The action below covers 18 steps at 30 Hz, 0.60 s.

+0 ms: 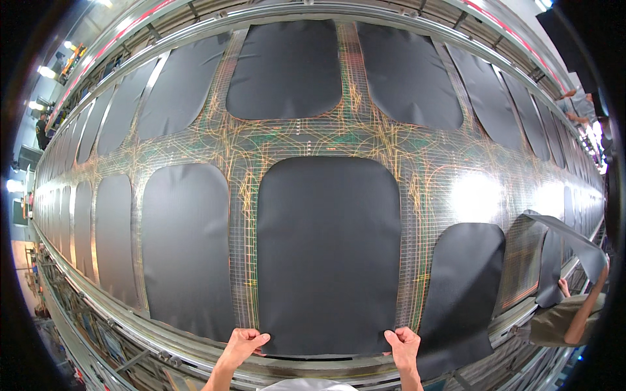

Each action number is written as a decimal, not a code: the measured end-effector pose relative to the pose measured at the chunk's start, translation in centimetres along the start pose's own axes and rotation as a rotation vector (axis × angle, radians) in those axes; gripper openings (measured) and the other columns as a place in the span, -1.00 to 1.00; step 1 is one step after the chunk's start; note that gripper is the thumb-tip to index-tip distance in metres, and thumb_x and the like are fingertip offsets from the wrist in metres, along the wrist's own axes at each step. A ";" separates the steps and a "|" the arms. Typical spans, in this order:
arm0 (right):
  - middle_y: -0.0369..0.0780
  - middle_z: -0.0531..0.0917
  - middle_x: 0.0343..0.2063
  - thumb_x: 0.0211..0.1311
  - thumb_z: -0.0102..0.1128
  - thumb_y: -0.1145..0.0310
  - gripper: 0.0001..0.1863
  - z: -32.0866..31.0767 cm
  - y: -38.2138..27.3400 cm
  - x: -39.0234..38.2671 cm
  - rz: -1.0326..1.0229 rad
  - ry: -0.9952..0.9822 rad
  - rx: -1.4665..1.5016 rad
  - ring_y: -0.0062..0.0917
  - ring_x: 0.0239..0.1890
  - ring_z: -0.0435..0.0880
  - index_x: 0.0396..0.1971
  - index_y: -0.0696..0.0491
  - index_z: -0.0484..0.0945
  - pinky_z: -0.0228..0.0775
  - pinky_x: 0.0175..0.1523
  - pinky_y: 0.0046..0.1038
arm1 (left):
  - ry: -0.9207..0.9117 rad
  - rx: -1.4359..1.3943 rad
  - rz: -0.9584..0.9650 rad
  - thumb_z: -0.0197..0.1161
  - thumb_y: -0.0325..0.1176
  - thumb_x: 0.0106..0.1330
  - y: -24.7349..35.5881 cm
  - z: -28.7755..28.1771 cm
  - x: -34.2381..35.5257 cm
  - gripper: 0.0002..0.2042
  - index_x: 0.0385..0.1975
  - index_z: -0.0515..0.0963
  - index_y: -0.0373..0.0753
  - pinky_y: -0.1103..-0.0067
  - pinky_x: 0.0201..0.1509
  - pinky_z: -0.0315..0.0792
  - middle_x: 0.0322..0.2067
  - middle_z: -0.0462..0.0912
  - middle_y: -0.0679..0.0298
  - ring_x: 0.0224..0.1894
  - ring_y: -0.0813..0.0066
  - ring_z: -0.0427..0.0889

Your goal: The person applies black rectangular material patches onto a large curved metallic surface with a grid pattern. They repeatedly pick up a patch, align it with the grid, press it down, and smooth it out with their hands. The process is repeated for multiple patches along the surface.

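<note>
A black flexible sheet (329, 254) with rounded far corners lies flat on a long table, right in front of me. At its near left corner, my left hand (244, 345) pinches the edge between thumb and fingers. My right hand (403, 345) grips the near right corner the same way. The near edge between my hands runs almost straight along the table's front rail. My fingers beneath the sheet are hidden.
The long table (313, 140) carries dense yellow, green and orange lines. Similar black sheets lie in two rows, including a far one (287, 72), a left one (186, 241) and a right one (463, 293). At right, a co-worker (567, 319) handles a lifted sheet (574, 238).
</note>
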State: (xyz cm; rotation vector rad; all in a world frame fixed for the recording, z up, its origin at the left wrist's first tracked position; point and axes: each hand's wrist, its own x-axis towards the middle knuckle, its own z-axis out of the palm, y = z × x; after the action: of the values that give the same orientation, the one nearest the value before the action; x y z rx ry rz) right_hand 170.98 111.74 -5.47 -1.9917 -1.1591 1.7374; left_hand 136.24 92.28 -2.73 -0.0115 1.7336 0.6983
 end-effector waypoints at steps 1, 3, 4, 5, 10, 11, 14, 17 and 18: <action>-0.41 0.48 -0.64 0.18 0.36 0.46 -0.80 -0.1 0.2 0.1 0.001 0.004 -0.007 -0.79 -0.63 0.42 -0.50 0.15 0.49 0.56 -0.65 -0.53 | -0.009 -0.014 -0.005 0.40 -0.17 0.27 -0.2 -0.1 0.1 -0.61 -0.67 0.50 -0.31 0.60 -0.48 0.55 -0.71 0.38 0.43 -0.61 0.66 0.45; -0.40 0.48 -0.65 0.17 0.37 0.46 -0.80 -0.1 0.4 0.2 0.002 0.010 -0.019 -0.79 -0.62 0.42 -0.51 0.16 0.50 0.58 -0.63 -0.51 | -0.028 -0.044 -0.015 0.40 -0.16 0.27 -0.3 -0.2 0.1 -0.60 -0.67 0.50 -0.31 0.59 -0.48 0.56 -0.71 0.38 0.43 -0.61 0.66 0.46; -0.39 0.50 -0.64 0.16 0.38 0.45 -0.79 0.0 0.3 0.2 0.016 0.015 -0.008 -0.78 -0.61 0.43 -0.51 0.18 0.51 0.60 -0.61 -0.49 | -0.022 -0.059 -0.050 0.40 -0.20 0.27 -0.2 -0.3 0.1 -0.62 -0.67 0.52 -0.32 0.59 -0.47 0.57 -0.71 0.40 0.42 -0.61 0.65 0.48; -0.37 0.51 -0.64 0.15 0.40 0.45 -0.79 0.0 0.2 0.1 0.030 0.022 0.004 -0.77 -0.60 0.45 -0.50 0.20 0.52 0.62 -0.59 -0.47 | -0.033 -0.051 -0.059 0.40 -0.18 0.27 -0.7 -0.4 0.5 -0.62 -0.65 0.53 -0.33 0.59 -0.45 0.59 -0.70 0.41 0.42 -0.60 0.66 0.49; -0.38 0.51 -0.65 0.14 0.40 0.48 -0.80 -0.5 0.8 0.2 -0.001 0.017 0.024 -0.78 -0.61 0.44 -0.51 0.19 0.53 0.57 -0.62 -0.51 | -0.066 -0.065 -0.120 0.42 -0.20 0.26 -1.4 -0.8 1.0 -0.64 -0.63 0.56 -0.36 0.57 -0.40 0.64 -0.69 0.42 0.42 -0.59 0.65 0.51; -0.38 0.51 -0.65 0.14 0.40 0.49 -0.81 -0.3 0.5 0.2 0.000 0.021 0.029 -0.78 -0.61 0.44 -0.51 0.19 0.53 0.56 -0.63 -0.52 | -0.071 -0.074 -0.128 0.42 -0.22 0.25 -1.2 -0.8 1.0 -0.65 -0.62 0.56 -0.36 0.57 -0.40 0.64 -0.69 0.42 0.41 -0.58 0.65 0.52; -0.47 0.45 -0.68 0.13 0.39 0.51 -0.78 0.1 -0.9 -0.4 -0.036 0.023 0.004 -0.85 -0.62 0.31 -0.58 0.14 0.48 0.23 -0.59 -0.67 | -0.073 -0.069 -0.109 0.38 -0.33 0.28 -1.1 -0.5 1.1 -0.68 -0.66 0.55 -0.38 0.52 -0.42 0.69 -0.70 0.42 0.38 -0.59 0.65 0.49; -0.46 0.46 -0.70 0.09 0.42 0.51 -0.76 -0.6 0.5 0.3 -0.182 0.027 -0.122 -0.85 -0.62 0.30 -0.62 0.14 0.49 0.14 -0.55 -0.66 | -0.080 -0.077 -0.108 0.38 -0.36 0.28 -1.9 -0.5 1.4 -0.69 -0.67 0.55 -0.38 0.51 -0.43 0.69 -0.70 0.43 0.38 -0.59 0.65 0.49; -0.46 0.47 -0.69 0.09 0.42 0.51 -0.76 -0.6 0.5 0.4 -0.165 0.030 -0.115 -0.85 -0.62 0.31 -0.63 0.14 0.49 0.15 -0.54 -0.66 | -0.082 -0.072 -0.100 0.38 -0.36 0.28 -1.9 -0.6 1.4 -0.69 -0.67 0.55 -0.38 0.52 -0.43 0.69 -0.70 0.43 0.37 -0.59 0.65 0.49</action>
State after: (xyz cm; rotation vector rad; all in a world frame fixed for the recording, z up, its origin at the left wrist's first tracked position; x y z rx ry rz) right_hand 171.77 111.83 -5.91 -1.9168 -1.3998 1.5876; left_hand 136.01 90.95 -4.72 -0.1172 1.6171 0.6781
